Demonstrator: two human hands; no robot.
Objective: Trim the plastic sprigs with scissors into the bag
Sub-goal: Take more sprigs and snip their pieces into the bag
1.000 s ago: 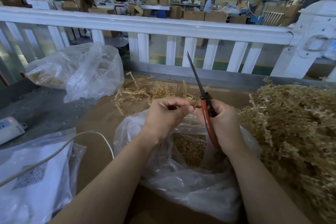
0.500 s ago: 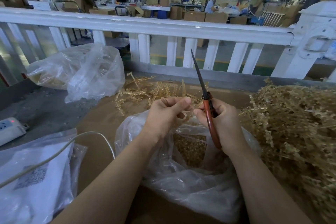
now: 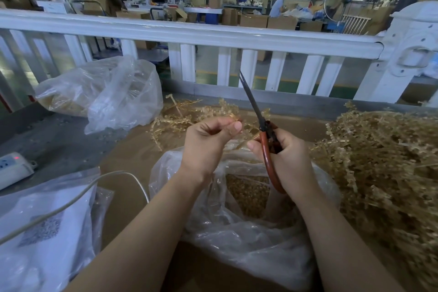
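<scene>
My right hand (image 3: 288, 156) grips red-handled scissors (image 3: 266, 142), whose closed blades point up and away toward the railing. My left hand (image 3: 208, 142) pinches a thin tan plastic sprig (image 3: 245, 141) that runs across to my right thumb. Both hands hover over an open clear plastic bag (image 3: 237, 232) holding small tan trimmed pieces (image 3: 246, 193). A large heap of tan sprigs (image 3: 384, 161) lies to the right, and a smaller scatter of sprigs (image 3: 189, 116) lies just beyond my hands.
A crumpled clear bag (image 3: 102, 92) sits at the back left. A white power strip (image 3: 11, 168) and its cable (image 3: 71, 201) lie left, over a flat bag with a printed label (image 3: 40, 232). A white railing (image 3: 213, 33) borders the table's far side.
My left hand has lifted slightly and drawn a little away from my right hand, stretching the sprig between them. The scissors stay upright in my right hand.
</scene>
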